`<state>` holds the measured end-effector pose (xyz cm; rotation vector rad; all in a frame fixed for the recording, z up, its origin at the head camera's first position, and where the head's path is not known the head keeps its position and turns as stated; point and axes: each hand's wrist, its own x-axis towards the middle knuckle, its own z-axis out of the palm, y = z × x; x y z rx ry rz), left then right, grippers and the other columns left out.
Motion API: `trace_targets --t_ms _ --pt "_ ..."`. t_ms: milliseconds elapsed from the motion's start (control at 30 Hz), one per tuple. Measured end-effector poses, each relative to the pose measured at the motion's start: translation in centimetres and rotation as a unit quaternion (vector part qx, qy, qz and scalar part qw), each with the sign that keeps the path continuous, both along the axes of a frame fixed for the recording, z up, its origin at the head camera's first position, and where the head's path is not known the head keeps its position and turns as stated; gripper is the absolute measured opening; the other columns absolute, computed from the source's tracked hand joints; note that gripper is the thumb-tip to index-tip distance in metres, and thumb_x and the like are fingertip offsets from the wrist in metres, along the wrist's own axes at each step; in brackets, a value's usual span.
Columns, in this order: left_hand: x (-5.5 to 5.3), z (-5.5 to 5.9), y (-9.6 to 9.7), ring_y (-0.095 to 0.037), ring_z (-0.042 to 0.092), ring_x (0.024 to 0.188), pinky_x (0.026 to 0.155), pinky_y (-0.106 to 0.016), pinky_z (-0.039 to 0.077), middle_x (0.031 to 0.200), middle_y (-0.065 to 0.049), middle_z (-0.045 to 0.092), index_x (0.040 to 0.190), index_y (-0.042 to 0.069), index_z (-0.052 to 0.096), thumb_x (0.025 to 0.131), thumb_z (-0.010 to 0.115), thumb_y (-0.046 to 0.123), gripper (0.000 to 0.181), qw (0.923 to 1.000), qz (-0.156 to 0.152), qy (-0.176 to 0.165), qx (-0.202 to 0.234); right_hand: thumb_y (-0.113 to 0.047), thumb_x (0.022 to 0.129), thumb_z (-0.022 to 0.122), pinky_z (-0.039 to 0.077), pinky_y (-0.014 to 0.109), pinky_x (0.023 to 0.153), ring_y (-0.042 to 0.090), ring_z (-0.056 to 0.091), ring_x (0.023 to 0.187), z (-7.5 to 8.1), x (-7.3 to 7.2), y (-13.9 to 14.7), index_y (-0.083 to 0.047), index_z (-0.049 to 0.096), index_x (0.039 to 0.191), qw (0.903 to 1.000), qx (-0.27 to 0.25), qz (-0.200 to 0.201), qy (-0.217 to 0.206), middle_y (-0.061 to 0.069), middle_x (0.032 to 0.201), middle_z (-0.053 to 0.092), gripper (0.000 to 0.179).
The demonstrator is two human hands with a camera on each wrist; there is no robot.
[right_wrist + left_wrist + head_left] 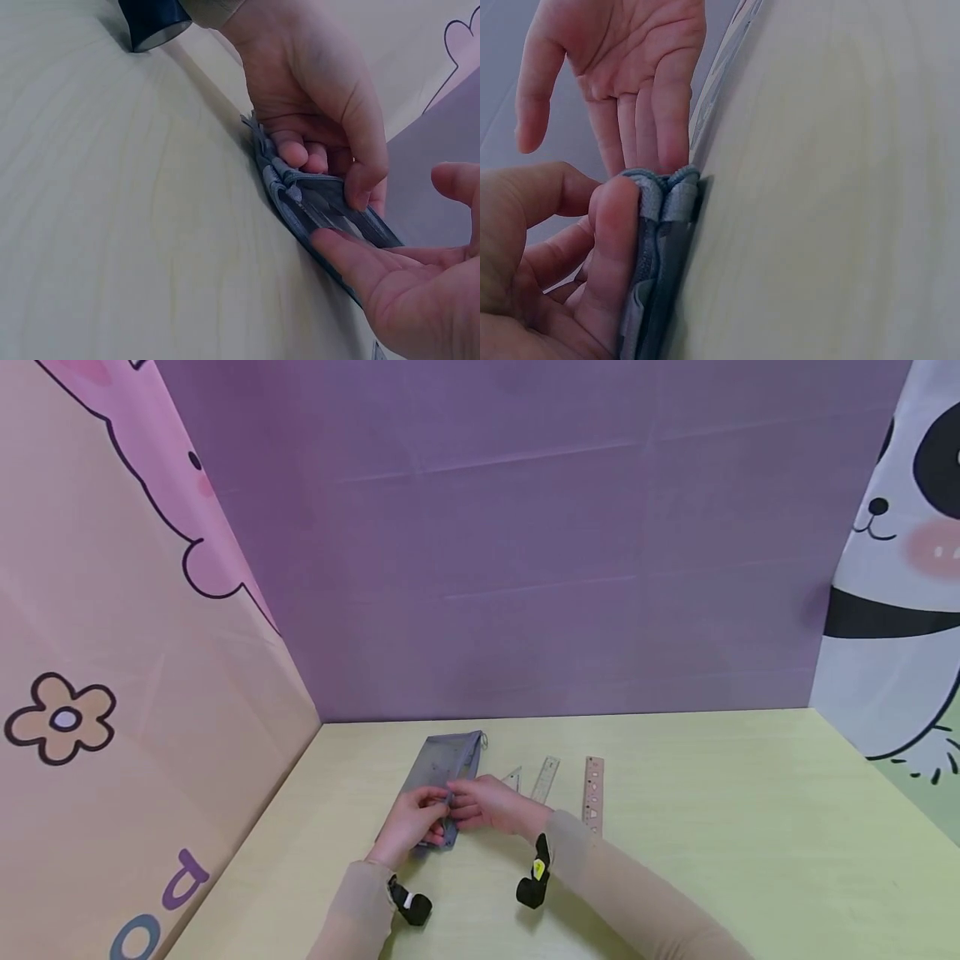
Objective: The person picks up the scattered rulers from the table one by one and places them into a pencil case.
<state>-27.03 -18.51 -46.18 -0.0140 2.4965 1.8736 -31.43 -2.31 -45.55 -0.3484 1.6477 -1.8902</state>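
Note:
A grey-blue see-through zip pouch (444, 758) lies on the table with its near end slightly raised. My left hand (408, 822) pinches the pouch's edge by the zip between thumb and fingers. The left wrist view shows the folded zip edge (676, 206) standing up beside that thumb. From the right, my right hand (491, 802) reaches in with its fingers nearly straight. Seen from the right wrist, those fingers (356, 262) touch the rim of the partly parted pouch opening, and the thumb stands away from it. What the pouch contains cannot be made out.
Right of the pouch lie a clear set square (513, 778), partly hidden by my right hand, a clear ruler (546, 777) and a pink ruler (593, 789). A purple backdrop (525, 568) rises behind the pale table (735, 827), with a printed pink sheet (150, 635) at left.

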Motion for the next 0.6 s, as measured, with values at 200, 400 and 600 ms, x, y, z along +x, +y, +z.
trace_targets --t_ms 200,400,600 --pt "0.0 0.0 0.0 -0.013 0.053 0.052 0.049 -0.027 0.053 0.085 -0.012 0.060 0.116 -0.009 0.060 0.091 0.057 0.000 0.026 1.0000 0.004 0.000 0.005 -0.022 0.098 0.053 0.055 0.040 0.085 0.031 0.063 0.108 0.0 0.4 0.4 0.013 0.048 0.131 0.9999 0.009 -0.008 -0.005 0.023 0.121 0.061 0.048" --pt "-0.2 -0.2 0.1 -0.014 0.052 0.052 0.049 -0.028 0.054 0.082 -0.012 0.059 0.114 -0.007 0.062 0.090 0.058 0.000 0.025 0.9999 0.013 0.000 0.001 -0.021 0.098 0.054 0.053 0.040 0.089 0.032 0.061 0.111 -0.2 0.5 1.0 0.015 0.044 0.132 0.9999 0.011 -0.006 -0.002 0.024 0.123 0.059 0.051" --pt "-0.3 -0.3 0.2 -0.014 0.053 0.052 0.049 -0.028 0.054 0.081 -0.011 0.060 0.115 -0.008 0.061 0.090 0.058 0.000 0.027 0.9999 0.013 0.000 -0.009 -0.021 0.099 0.052 0.049 0.042 0.095 0.035 0.057 0.117 0.2 0.7 2.7 0.015 0.041 0.135 0.9996 0.007 0.008 0.024 0.028 0.126 0.056 0.052"
